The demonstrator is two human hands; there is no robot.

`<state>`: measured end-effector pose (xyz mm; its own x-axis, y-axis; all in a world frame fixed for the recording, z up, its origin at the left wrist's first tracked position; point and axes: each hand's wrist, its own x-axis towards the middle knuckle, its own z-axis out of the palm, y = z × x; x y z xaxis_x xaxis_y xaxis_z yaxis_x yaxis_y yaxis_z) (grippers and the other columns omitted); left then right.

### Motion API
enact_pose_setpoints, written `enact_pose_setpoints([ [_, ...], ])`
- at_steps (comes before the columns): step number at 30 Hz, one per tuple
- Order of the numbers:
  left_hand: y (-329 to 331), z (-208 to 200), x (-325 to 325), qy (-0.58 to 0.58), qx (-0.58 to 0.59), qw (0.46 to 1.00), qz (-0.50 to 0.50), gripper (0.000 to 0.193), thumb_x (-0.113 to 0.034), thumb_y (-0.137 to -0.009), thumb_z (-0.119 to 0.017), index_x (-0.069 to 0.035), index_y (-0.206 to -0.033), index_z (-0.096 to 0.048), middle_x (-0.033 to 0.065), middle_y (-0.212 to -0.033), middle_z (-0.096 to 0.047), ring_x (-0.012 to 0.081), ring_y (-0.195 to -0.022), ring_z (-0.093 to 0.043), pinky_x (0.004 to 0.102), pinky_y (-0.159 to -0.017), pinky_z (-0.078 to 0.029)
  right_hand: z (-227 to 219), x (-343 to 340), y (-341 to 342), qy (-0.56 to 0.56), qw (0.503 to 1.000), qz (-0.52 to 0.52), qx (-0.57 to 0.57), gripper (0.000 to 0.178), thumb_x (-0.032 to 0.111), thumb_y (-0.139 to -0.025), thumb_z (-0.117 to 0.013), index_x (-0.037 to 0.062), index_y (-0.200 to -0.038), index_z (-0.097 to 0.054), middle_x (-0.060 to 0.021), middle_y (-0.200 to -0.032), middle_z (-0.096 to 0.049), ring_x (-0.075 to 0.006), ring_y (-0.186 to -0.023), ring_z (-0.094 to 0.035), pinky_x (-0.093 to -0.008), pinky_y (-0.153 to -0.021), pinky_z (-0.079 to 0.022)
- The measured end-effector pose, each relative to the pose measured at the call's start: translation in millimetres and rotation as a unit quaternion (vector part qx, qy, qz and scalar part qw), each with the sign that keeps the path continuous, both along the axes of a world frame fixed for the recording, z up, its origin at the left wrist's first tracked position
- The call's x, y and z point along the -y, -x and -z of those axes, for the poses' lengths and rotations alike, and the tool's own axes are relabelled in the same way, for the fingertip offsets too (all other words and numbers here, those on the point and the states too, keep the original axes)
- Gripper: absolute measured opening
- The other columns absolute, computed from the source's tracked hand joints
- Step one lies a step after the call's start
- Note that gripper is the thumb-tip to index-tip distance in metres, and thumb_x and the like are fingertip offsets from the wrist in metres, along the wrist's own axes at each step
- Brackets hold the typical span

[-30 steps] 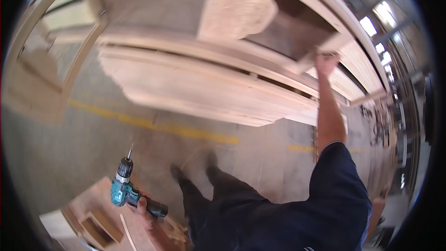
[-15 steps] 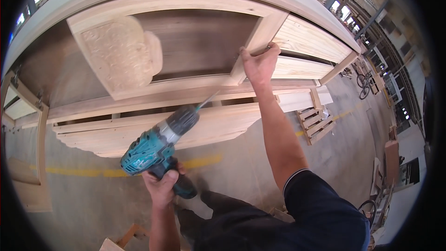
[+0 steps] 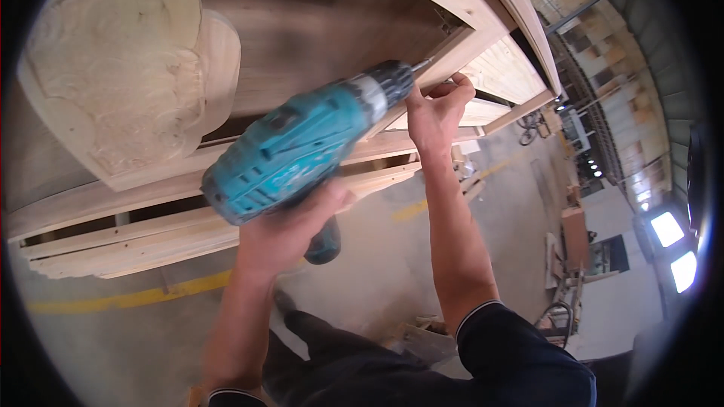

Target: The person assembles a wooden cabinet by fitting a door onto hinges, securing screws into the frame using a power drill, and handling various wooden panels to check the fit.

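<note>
My left hand grips a teal and black cordless drill, slightly blurred. Its thin bit points up and right, its tip close to a pale wooden upright; I cannot tell whether they touch. My right hand is closed at that upright, thumb on the near-left side and curled fingers on the right. Whether something small sits between those fingers is hidden. A carved pale wooden panel with rounded lobes stands left of the drill, in front of a brown board.
Stacked pale planks with shaped edges lie below the wooden piece. Slatted panels continue to the right. A yellow line crosses the concrete floor. Scrap wood lies near my legs, and a bicycle stands farther right.
My left hand has raised the drill up and right, bringing its bit from below the frame to beside the upright. My right hand stays at the upright. The view has moved closer and turned right.
</note>
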<state>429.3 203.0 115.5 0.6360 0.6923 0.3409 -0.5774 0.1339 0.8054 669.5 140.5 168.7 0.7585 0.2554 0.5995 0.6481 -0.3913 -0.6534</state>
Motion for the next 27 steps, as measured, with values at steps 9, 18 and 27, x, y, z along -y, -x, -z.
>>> enact_pose_setpoints([
  [9, -62, -2, -51, 0.017, 0.114, 0.993, 0.024, 0.030, 0.000, -0.090, -0.068, 0.001, -0.120, -0.066, 0.0085, -0.105, -0.072, 0.0120, -0.081, -0.066, 0.0288, -0.072, -0.056, 6, -4, -4, 0.026, 0.999, 0.048, 0.001, 0.089, 0.038, -0.076, -0.089, -0.0050, -0.134, -0.037, -0.0116, -0.103, -0.050, -0.0234, -0.097, -0.052, -0.0379, -0.091, -0.046],
  [18, -85, -25, -86, -0.045, 0.083, 0.992, 0.079, 0.025, -0.008, -0.080, -0.068, 0.001, -0.103, -0.062, 0.0121, -0.080, -0.066, 0.0251, -0.072, -0.065, 0.0386, -0.069, -0.054, 9, -3, -5, 0.026, 0.999, 0.030, 0.000, 0.091, 0.038, -0.079, -0.088, -0.0068, -0.136, -0.033, -0.0131, -0.108, -0.051, -0.0244, -0.102, -0.053, -0.0360, -0.093, -0.045],
  [27, -118, -43, -117, -0.150, 0.062, 0.987, 0.018, 0.010, -0.009, -0.087, -0.072, -0.002, -0.094, -0.070, -0.0001, -0.076, -0.068, 0.0083, -0.066, -0.060, 0.0275, -0.061, -0.050, 7, 0, -11, 0.022, 1.000, 0.016, 0.006, 0.086, 0.034, -0.079, -0.090, -0.0077, -0.131, -0.036, -0.0116, -0.101, -0.054, -0.0215, -0.096, -0.054, -0.0344, -0.087, -0.046],
])
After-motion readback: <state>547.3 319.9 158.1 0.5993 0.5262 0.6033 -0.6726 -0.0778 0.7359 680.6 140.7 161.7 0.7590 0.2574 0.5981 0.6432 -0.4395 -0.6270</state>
